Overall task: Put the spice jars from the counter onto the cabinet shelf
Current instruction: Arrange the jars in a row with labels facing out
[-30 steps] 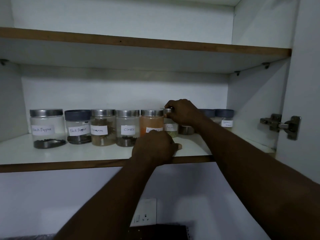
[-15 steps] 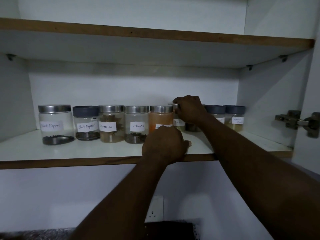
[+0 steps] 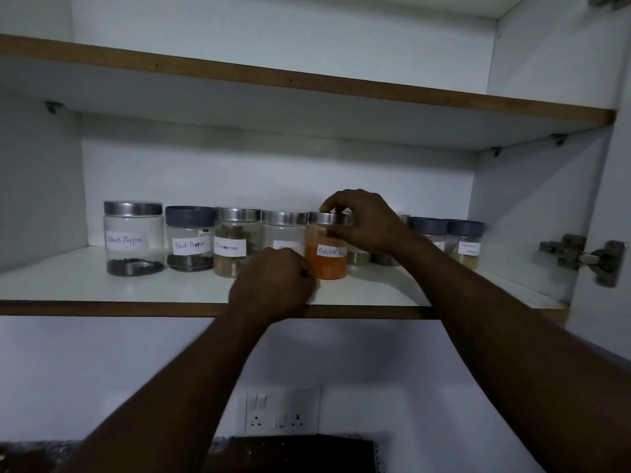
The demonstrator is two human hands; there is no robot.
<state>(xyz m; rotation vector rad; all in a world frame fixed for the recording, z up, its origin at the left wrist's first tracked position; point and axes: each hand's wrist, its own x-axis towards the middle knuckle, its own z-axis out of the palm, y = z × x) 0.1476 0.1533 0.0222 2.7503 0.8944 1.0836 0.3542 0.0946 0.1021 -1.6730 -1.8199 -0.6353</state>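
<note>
A row of labelled spice jars stands on the white cabinet shelf [image 3: 102, 285]: two black pepper jars [image 3: 133, 238] [image 3: 189, 240], cinnamon [image 3: 234, 244], cloves [image 3: 285, 227] and an orange red chilli powder jar [image 3: 326, 264]. My right hand [image 3: 365, 220] reaches in from the right, its fingers closed around the steel lid of the red chilli powder jar. My left hand [image 3: 273, 281] is a closed fist resting on the shelf in front of the cloves jar, hiding its lower half. Behind my right wrist, smaller jars are partly hidden.
Two dark-lidded jars [image 3: 428, 230] [image 3: 464, 240] stand at the right end of the row. A door hinge [image 3: 584, 259] sticks out on the right cabinet wall. An upper shelf [image 3: 307, 83] hangs overhead. A wall socket [image 3: 281, 409] sits below, above the counter.
My right hand has shifted left from a smaller jar further back onto the lid of the red chilli powder jar. My left fist stays on the shelf.
</note>
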